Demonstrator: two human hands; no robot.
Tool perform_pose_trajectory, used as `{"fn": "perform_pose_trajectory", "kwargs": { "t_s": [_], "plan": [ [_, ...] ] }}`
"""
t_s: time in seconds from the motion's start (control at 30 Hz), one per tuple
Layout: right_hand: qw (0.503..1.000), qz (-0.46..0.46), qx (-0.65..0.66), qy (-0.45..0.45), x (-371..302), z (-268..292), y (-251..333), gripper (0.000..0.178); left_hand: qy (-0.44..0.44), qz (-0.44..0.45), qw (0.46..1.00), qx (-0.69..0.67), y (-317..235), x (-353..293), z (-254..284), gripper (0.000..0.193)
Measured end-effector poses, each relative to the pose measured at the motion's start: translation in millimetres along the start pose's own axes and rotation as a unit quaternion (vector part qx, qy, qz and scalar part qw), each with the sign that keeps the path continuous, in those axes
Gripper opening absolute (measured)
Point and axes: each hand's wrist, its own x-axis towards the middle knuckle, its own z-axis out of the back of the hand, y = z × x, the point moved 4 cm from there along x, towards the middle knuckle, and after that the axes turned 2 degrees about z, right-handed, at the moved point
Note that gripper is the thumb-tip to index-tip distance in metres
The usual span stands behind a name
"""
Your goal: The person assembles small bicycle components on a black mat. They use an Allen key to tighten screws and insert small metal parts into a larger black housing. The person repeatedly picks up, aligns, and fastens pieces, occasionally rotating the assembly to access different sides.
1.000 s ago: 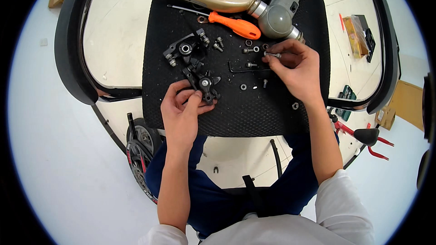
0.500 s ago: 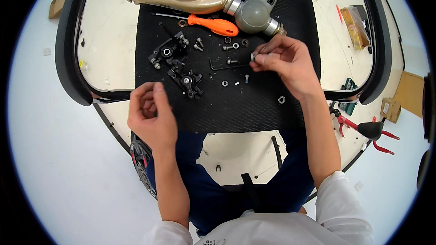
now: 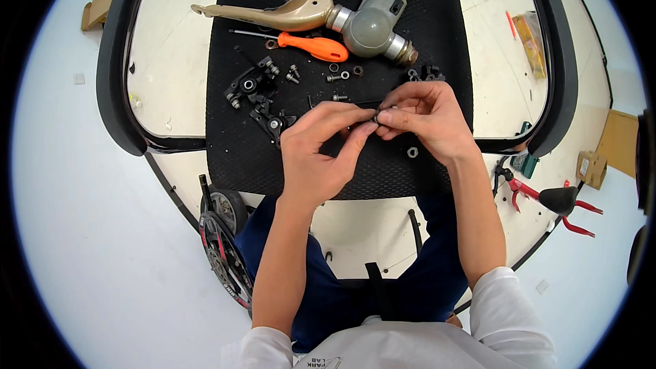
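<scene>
My left hand [image 3: 318,150] and my right hand [image 3: 432,121] meet above the black mesh seat [image 3: 260,178], fingertips pinched together on a small metal part [image 3: 376,118]. The fingers cover most of that part, so its exact kind is hidden. Just beyond the fingertips lie a short bolt [image 3: 339,98] and a hex key, largely covered by the hands. Left of my left hand rest black brake calipers, one [image 3: 249,86] behind the other [image 3: 275,124]. A nut [image 3: 412,152] lies below my right hand.
Across the seat's far side lie a gold fork [image 3: 301,10] joined to a grey tube [image 3: 372,31] and an orange-handled screwdriver [image 3: 314,46]. Several bolts and rings [image 3: 344,75] are scattered before them. Black armrests [image 3: 116,61] flank the seat. Red-handled pliers [image 3: 526,188] stand off to the right.
My left hand has moved right and up from the seat's left edge to meet my right hand. My right hand has come slightly down and left, still pinching.
</scene>
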Motion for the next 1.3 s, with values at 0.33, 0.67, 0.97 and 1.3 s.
{"fn": "perform_pose_trajectory", "kwargs": {
  "t_s": [0.33, 0.67, 0.97, 1.3],
  "plan": [
    [0.996, -0.058, 0.016, -0.066, -9.6, -1.2, -30.7, 0.025, -0.015, 0.034, 0.997, 0.061, 5.8, -11.8, -14.2, 0.022],
    [0.985, 0.04, -0.011, -0.166, -5.6, 15.3, -8.3, 0.024, -0.073, 0.015, 0.977, 0.199, 10.1, 3.0, 36.5, 0.021],
    [0.979, 0.063, -0.063, -0.183, 1.0, 14.1, 2.8, 0.021, 0.09, -0.012, 0.906, 0.414, 18.3, -11.4, 14.7, 0.013],
    [0.986, 0.059, -0.058, -0.148, 9.2, 9.7, 2.8, 0.023, -0.005, -0.04, 0.957, 0.288, 7.2, -0.9, 13.1, 0.013]
  ]
}}
